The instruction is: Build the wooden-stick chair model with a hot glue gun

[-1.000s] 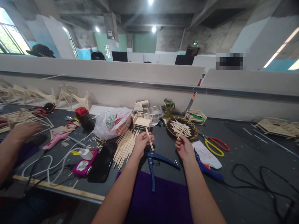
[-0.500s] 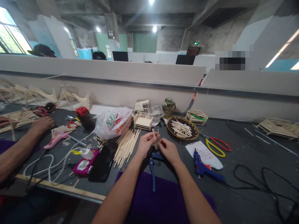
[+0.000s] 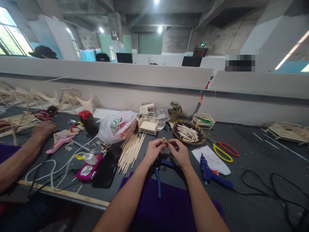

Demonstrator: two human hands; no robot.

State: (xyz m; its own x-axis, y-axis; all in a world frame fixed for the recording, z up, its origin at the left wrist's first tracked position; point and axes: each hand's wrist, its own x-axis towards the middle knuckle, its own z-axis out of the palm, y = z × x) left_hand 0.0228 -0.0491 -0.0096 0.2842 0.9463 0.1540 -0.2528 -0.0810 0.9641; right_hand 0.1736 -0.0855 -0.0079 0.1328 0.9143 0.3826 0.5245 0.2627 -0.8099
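Short wooden sticks stand upright, pinched in the fingers of my left hand. My right hand is beside them at the right, its fingertips pressed together close to the sticks; what they grip is too small to tell. Below both hands lies a blue-handled cutter, partly over a purple cloth. A round basket of short sticks is just beyond my right hand. Long thin sticks lie fanned out to the left of my left hand.
At right are a blue glue gun, written paper and red-and-yellow scissors. Left lie a black phone, a magenta power strip, a plastic bag and a red-lidded bottle. Another person's hand rests far left.
The sticks between my hands now sit lower and closer together, showing only their tops. My left hand has turned slightly, and my right hand has risen a little with its fingers bent toward the sticks.
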